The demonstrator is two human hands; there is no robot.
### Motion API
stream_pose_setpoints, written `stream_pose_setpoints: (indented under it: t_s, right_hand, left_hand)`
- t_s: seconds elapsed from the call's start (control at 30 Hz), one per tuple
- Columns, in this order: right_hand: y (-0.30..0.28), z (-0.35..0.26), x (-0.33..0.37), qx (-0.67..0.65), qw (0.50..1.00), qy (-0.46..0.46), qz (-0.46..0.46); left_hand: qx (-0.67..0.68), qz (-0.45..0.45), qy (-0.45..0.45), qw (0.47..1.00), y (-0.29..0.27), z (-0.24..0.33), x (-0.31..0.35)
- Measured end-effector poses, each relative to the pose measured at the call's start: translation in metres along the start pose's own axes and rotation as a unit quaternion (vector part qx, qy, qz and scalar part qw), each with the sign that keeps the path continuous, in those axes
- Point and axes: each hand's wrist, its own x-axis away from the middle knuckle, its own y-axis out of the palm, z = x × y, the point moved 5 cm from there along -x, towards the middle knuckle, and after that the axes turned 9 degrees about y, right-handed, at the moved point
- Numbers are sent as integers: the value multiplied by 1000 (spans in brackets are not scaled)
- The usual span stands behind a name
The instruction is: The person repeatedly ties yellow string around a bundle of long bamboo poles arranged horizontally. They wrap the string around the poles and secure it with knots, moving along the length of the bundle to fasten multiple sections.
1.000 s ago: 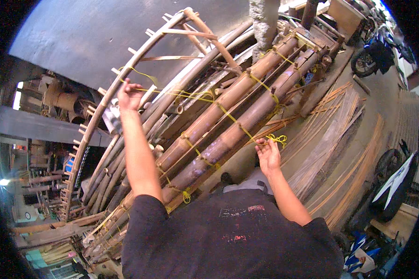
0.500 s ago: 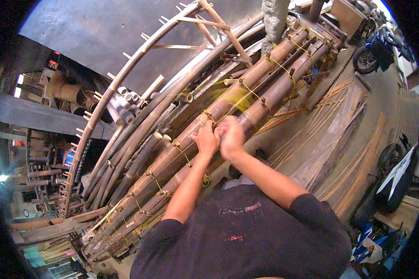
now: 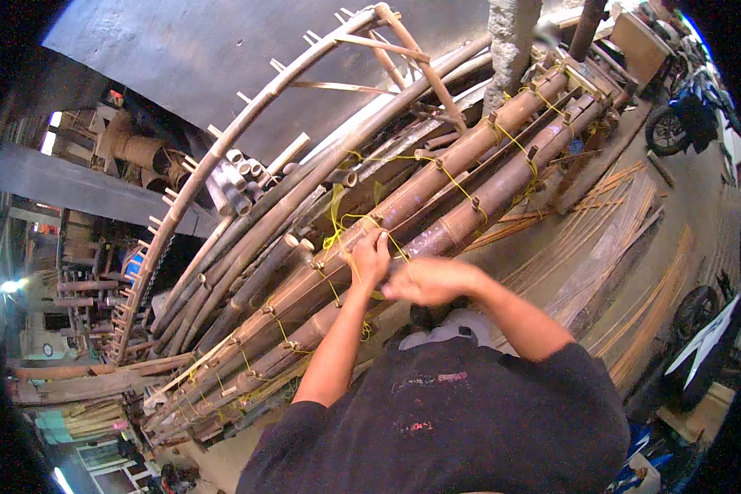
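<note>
My left hand (image 3: 369,260) rests on the upper of two thick brown bamboo poles (image 3: 420,193), its fingers pinched together beside a wooden peg (image 3: 376,220). A thin yellow cord (image 3: 397,247) passes these fingertips, winding between pegs along both poles. Just to the right, over the lower bamboo pole (image 3: 453,226), my right hand (image 3: 426,280) is closed in a fist and slightly blurred. A bit of yellow shows beside that fist; most of what it grips is hidden. Loose yellow cord (image 3: 334,235) lies in loops beyond my left hand.
A curved bamboo frame with short rungs (image 3: 247,115) leans at the far left against a grey wall (image 3: 181,66). Bamboo poles (image 3: 247,222) are stacked below it. Split bamboo strips (image 3: 584,239) lie on the floor at right, near a motorcycle wheel (image 3: 667,130). A rough post (image 3: 512,49) stands behind.
My right hand has moved down and toward me, away from the left hand. The blurred yellow cord beyond the hands now lies farther left in loops. My left hand stays at the upper pole.
</note>
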Motion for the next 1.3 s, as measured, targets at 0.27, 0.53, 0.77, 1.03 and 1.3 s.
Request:
stream_pose_setpoints:
  t_s: [0.27,0.53,0.77,1.03,1.3]
  right_hand:
    - [40,57,37,-248,966,-1,72]
    - [121,230,394,-574,190,-262,752]
    - [270,172,74,-713,534,248,381]
    - [242,51,-70,-15,877,156,454]
    - [208,-44,-22,-372,855,176,315]
  left_hand:
    - [304,96,21,948,-36,24,-94]
    - [-120,-30,4,992,20,-70,-138]
    - [-70,-6,44,997,-125,-80,-37]
    - [-118,-139,45,982,-117,-99,89]
    - [-139,-18,84,987,-106,-97,88]
